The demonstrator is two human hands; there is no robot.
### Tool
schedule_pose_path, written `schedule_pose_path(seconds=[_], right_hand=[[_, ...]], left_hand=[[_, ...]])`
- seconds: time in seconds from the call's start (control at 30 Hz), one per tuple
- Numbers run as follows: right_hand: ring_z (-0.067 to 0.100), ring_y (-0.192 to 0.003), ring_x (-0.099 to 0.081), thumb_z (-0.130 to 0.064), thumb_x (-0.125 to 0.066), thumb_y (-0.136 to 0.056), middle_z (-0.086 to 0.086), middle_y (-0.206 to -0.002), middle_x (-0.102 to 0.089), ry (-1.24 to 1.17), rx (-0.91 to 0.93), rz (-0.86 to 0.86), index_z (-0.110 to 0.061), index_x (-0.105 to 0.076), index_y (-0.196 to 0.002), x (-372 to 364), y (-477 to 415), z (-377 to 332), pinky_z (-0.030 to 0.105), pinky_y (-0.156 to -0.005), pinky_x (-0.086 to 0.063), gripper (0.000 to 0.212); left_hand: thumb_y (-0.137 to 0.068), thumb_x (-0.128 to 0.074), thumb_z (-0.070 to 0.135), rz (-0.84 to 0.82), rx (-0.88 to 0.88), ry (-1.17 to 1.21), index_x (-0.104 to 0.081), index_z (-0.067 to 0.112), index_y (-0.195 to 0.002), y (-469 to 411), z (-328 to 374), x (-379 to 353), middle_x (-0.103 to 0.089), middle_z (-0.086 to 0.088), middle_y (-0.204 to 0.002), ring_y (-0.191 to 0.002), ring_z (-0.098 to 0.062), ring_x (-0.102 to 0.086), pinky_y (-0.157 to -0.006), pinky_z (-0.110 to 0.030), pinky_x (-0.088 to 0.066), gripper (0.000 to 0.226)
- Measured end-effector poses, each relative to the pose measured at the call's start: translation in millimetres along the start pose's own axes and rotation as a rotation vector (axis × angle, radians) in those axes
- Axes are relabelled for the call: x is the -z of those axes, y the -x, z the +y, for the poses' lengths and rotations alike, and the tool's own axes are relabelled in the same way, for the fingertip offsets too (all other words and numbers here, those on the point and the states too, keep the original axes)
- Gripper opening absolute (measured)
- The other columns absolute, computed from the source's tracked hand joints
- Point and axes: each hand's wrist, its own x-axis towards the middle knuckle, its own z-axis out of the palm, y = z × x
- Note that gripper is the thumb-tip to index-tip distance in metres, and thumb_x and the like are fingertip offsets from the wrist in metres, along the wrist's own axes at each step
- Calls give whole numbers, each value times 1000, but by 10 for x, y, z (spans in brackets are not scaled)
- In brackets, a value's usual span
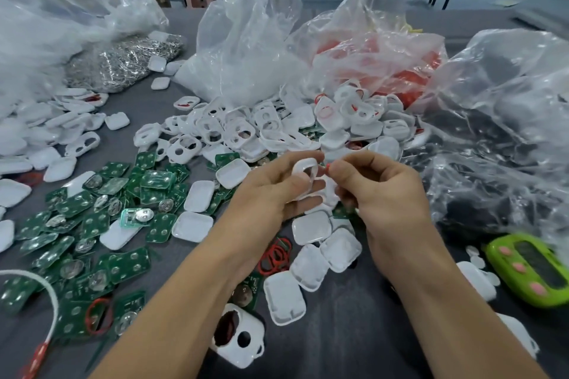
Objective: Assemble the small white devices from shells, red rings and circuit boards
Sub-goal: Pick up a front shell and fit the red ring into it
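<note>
My left hand (271,191) holds a white shell (304,171) with a cut-out window, fingers curled round it above the table's middle. My right hand (378,184) pinches a red ring (328,168) right beside the shell's edge. Green circuit boards (92,224) lie scattered at the left. Several red rings (277,254) sit in a small heap below my hands. White shell halves (311,264) lie around them, and a big pile of windowed shells (246,129) lies behind.
Clear plastic bags (246,49) of parts stand along the back, one with red rings (385,52), one with metal pieces (123,61). A green device (532,271) lies at the right. A white cord (46,295) curves at the lower left on the grey table (354,332).
</note>
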Motion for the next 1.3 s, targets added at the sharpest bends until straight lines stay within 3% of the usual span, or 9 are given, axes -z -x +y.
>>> schedule_pose_path(seconds=[0.13, 0.27, 0.43, 0.6, 0.77, 0.9, 1.1, 1.3], right_hand=[[13, -74, -75, -13, -85, -79, 0, -82, -79, 25, 148, -23, -27, -82, -87, 33, -17, -11, 22, -67, -58, 16], [14, -77, -78, -5, -79, -82, -7, -84, -80, 145, 328, -96, -30, -82, -89, 4, 44, -51, 23, -72, -61, 27], [19, -79, -78, 1, -73, -86, -3, -83, -80, 214, 257, -85, -20, -83, -89, 19, 43, -46, 40, -77, -64, 24], [9, -76, -76, -13, -85, -79, -12, -79, -78, 407, 309, -74, -25, -82, -91, 13, 79, -56, 33, -75, -63, 17], [6, -71, -75, -12, -88, -78, -13, -75, -77, 379, 308, -32, -24, -83, -90, 48, 58, -22, 27, -69, -62, 18], [14, -70, -76, -15, -88, -79, -9, -74, -78, 290, 304, -47, -26, -82, -85, 92, 24, -19, 34, -69, -62, 14], [16, -72, -76, -20, -88, -79, -9, -76, -78, 310, 327, -55, -25, -82, -85, 120, -7, 10, 38, -71, -63, 10], [9, -71, -75, -24, -87, -81, -15, -75, -76, 424, 374, -76, -26, -82, -88, 137, -12, 19, 29, -68, -61, 9]], left_hand=[[-87, -72, 7, -40, 79, 200, -72, 10, -119, -32, 32, 100, -74, -18, -119, -110, -32, -73, -81, -34, -63, 32], [-75, -78, 17, -59, 101, 179, -66, 10, -125, -25, 88, 144, -76, -18, -111, -94, -32, -76, -68, -31, -63, 51], [-85, -72, 12, -42, 56, 109, -77, 13, -113, -33, 68, 135, -78, -14, -105, -85, -26, -75, -65, -27, -62, 28], [-93, -68, -2, 77, 0, -29, -83, 20, -98, -25, 12, 74, -78, -12, -86, -71, -16, -72, -60, -24, -60, 27], [-95, -65, -1, 45, 21, -50, -77, 17, -110, -21, 18, 38, -76, -8, -80, -68, -13, -73, -59, -21, -59, 27], [-94, -63, 1, -4, 74, 44, -72, 11, -123, -32, 37, 37, -77, -10, -89, -70, -19, -75, -62, -25, -61, 31], [-88, -67, 6, 6, 111, 88, -77, 13, -117, -41, -1, 47, -72, -19, -99, -86, -34, -59, -61, -27, -62, 32], [-79, -72, 14, -16, 90, 60, -77, 12, -116, -41, 3, 53, -77, -12, -94, -70, -20, -73, -63, -27, -62, 38]])
